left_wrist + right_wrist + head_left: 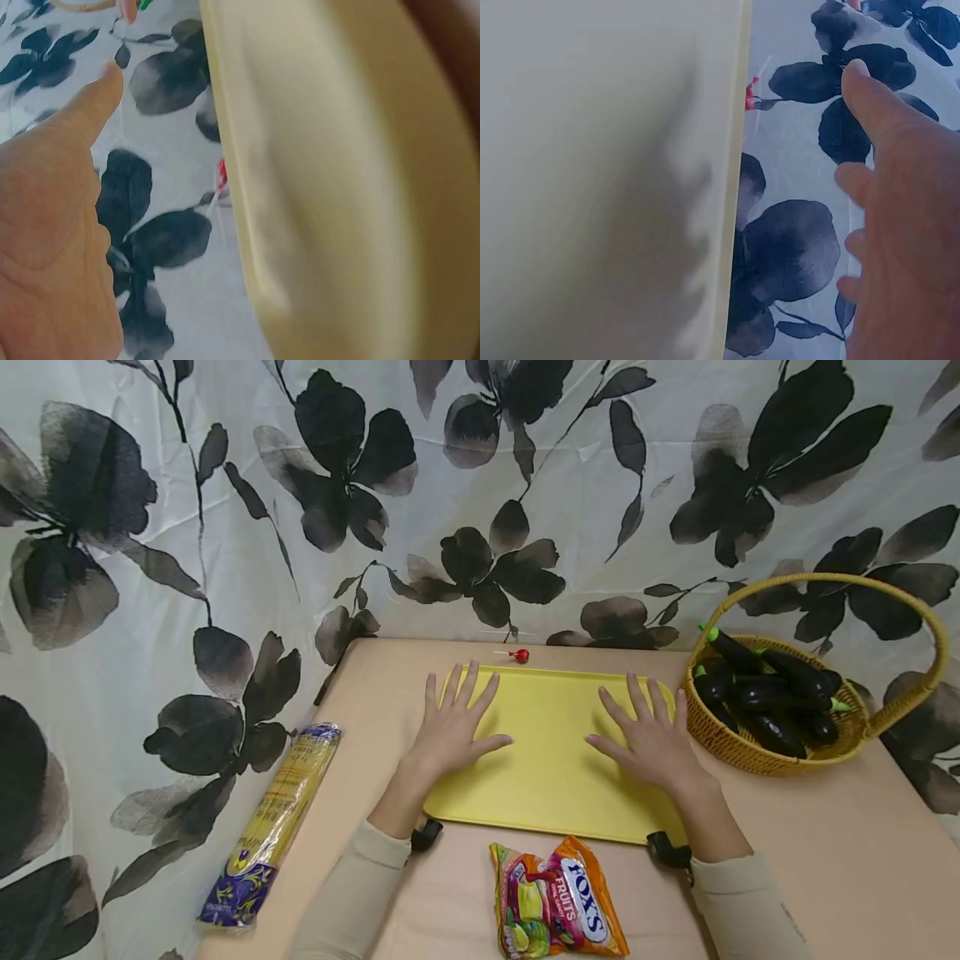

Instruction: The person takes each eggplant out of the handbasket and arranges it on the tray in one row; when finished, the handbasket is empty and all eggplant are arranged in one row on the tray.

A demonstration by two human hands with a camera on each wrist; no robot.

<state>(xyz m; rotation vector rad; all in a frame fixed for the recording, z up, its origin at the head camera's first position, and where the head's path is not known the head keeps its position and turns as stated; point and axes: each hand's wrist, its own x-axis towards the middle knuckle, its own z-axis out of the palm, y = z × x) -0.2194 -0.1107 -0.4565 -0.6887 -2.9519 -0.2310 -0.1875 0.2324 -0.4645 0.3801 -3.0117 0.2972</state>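
Note:
A yellow tray (pixel 551 752) lies flat in the middle of the table. Over its left side my left hand (pixel 453 727) is held palm down with fingers spread, holding nothing. Above the right side hovers my right hand (pixel 648 743), likewise spread and holding nothing. In the left wrist view the left hand (pixel 52 232) is apart from the tray (pixel 315 187). The right wrist view shows the right hand (pixel 907 210) also apart from the tray (pixel 592 150), which carries the hand's shadow.
An orange candy bag marked Fox's (pixel 558 902) lies before the tray. A spaghetti pack (pixel 273 827) is at the left table edge. The wicker basket (pixel 757 764) on the right holds several eggplants (pixel 765 693). Behind the tray lies a red lollipop (pixel 519 656); a floral curtain (pixel 420 552) hangs beyond.

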